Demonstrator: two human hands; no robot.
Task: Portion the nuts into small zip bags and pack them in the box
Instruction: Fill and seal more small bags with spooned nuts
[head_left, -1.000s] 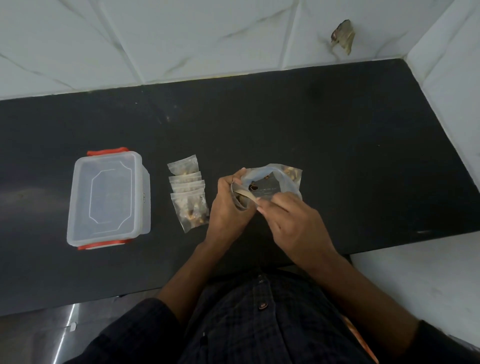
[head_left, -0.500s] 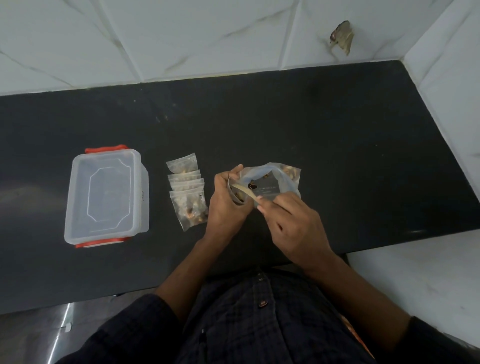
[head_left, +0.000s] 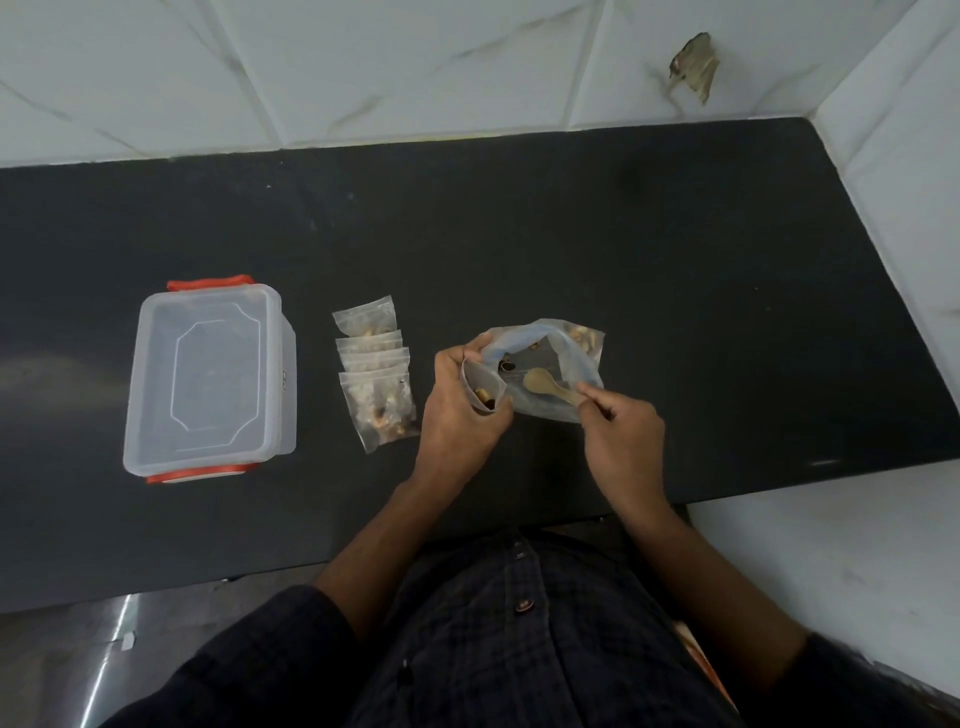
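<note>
Nuts (head_left: 582, 335) are seen through the far corner of a large clear zip bag (head_left: 566, 364) lying on a black countertop (head_left: 623, 234), just right of centre. The countertop is bounded at 12 o'clock by a white marble-veined tiled wall (head_left: 415, 67) and at 3 o'clock by a second tiled wall meeting it in a corner. A torn brownish scrap (head_left: 693, 65) is stuck to the wall at about 1 o'clock. At 9 o'clock from the big bag, a closed clear plastic box (head_left: 208, 379) with orange-red clips is set flat on the counter. Between the box and the hands, four small filled zip bags (head_left: 376, 369) are laid in an overlapping row, running from far to near.

A small zip bag (head_left: 484, 387) is gripped by the left hand (head_left: 457, 410), the fingers curled round it and its mouth held open and upward; a few nuts are seen at its bottom. It is held against the near-left edge of the large bag's open mouth. A small wooden spoon (head_left: 548, 387) is pinched by its handle between the thumb and fingertips of the right hand (head_left: 621, 441), fingers closed narrowly on it. The spoon's bowl is placed inside the large bag's mouth, pointing toward 10 o'clock, just beside the small bag. Whether anything lies in the spoon's bowl cannot be told. A dark checked shirt (head_left: 519, 639) fills the bottom at 6 o'clock.
</note>
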